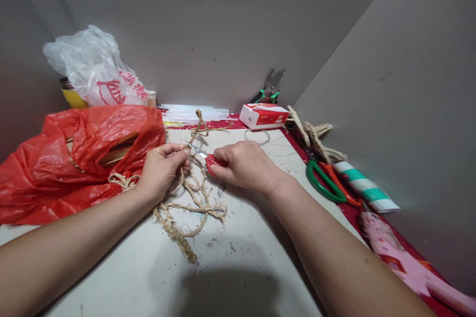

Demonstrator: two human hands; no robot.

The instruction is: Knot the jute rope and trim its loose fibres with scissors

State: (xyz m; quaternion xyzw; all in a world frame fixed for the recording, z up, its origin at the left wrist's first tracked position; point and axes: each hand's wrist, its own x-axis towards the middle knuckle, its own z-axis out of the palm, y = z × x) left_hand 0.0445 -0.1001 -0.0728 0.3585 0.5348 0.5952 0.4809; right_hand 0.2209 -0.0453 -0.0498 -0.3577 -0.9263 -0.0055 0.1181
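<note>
A tan braided straw cord [203, 207] lies in loose loops on the white board, its thick end [188, 252] pointing toward me. My left hand [163, 166] pinches an upper stretch of it between thumb and fingers. In my right hand [241, 163] is a small pair of scissors [201, 152] with red handles. Their metal blades point left, the tips right by the cord at my left fingertips. Whether the blades touch the cord I cannot tell. Beyond my fingers, a curled piece of cord [200, 118] sticks up.
A red plastic bag [48, 158] sits left, a white bag [92, 64] behind it. At the back are clear sticks [193, 114], a red-white box [264, 116] and pruning shears [271, 86]. Right lie green-handled scissors [323, 183], a striped roll [366, 185] and a pink glue gun [405, 262].
</note>
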